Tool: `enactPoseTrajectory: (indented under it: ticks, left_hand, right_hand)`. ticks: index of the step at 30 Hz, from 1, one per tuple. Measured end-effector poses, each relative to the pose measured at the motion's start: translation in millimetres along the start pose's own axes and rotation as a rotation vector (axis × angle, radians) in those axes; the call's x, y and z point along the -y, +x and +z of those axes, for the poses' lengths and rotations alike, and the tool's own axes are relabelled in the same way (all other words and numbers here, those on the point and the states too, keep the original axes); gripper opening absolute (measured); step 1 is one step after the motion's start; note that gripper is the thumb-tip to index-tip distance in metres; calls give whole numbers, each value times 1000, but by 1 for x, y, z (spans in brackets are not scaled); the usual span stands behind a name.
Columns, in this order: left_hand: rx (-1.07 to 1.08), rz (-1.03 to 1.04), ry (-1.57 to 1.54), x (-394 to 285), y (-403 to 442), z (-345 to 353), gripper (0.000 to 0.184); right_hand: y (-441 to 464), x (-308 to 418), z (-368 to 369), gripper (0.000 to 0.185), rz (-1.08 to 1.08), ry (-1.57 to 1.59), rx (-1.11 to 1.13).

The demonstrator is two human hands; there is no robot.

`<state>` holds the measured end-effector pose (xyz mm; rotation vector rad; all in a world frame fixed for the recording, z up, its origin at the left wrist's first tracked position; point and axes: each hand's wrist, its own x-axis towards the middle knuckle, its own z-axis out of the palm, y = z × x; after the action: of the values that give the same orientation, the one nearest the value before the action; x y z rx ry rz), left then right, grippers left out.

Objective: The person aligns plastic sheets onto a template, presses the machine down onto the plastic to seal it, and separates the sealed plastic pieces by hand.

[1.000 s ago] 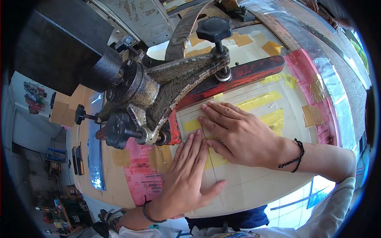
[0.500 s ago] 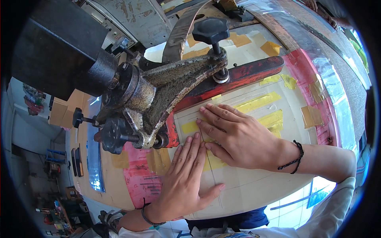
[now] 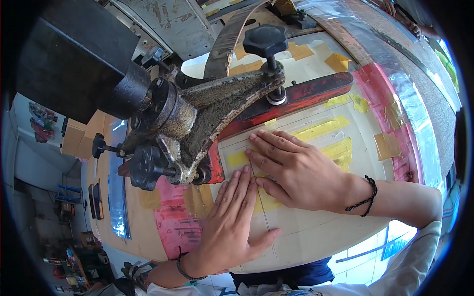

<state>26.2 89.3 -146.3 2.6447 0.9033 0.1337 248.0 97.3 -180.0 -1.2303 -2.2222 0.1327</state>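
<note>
My left hand point(image 3: 228, 224) lies flat on a pale board point(image 3: 316, 237) marked with thin drawn lines, its fingers stretched out. Coming from the other side, my right hand point(image 3: 301, 170) also rests flat there, fingertips close to those of my left. Strips of yellow tape point(image 3: 321, 129) run under and beside my right hand. Just beyond my fingers sits a red and black L-shaped bar point(image 3: 306, 106) along the marked area. A worn cast-metal bracket point(image 3: 222, 111) with black knobs holds above this bar. Whether anything thin lies beneath my palms is hidden.
A thick black machine post point(image 3: 74, 54) stands at upper left. Pink sheeting point(image 3: 177, 222) and brown tape point(image 3: 387, 144) border the board. A curved dark strip point(image 3: 222, 54) rises behind the bracket. Another person's hand point(image 3: 414, 28) shows at the top right.
The bracket, bar and post appear slightly lower and a little to the right. Both hands keep their places on the board.
</note>
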Motion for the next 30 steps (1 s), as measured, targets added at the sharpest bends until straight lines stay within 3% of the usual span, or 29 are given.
enactPoseTrajectory:
  ticks: [11, 17, 22, 25, 27, 28, 30]
  left_hand:
    - [-33, 30, 11, 2, -1, 3, 94]
    - [-83, 55, 87, -3, -8, 11, 89]
    - [-73, -1, 229, -22, -34, 9, 87]
    - [-37, -34, 221, -45, -70, 14, 88]
    - [-23, -48, 145, -61, -93, 18, 89]
    - [-28, -68, 67, -66, -104, 22, 89]
    - [-67, -106, 26, -73, -120, 31, 88]
  right_hand:
    - [0, -1, 0, 47, -26, -11, -33]
    - [2, 5, -9, 32, -181, 1, -70]
    - [0, 13, -10, 17, -217, -177, -51]
    - [-21, 43, -48, 16, -111, -125, 175]
    - [-43, 74, -83, 16, -81, 103, 317]
    - [-58, 90, -106, 17, -162, 50, 441]
    - [-98, 114, -142, 26, -41, 271, 691]
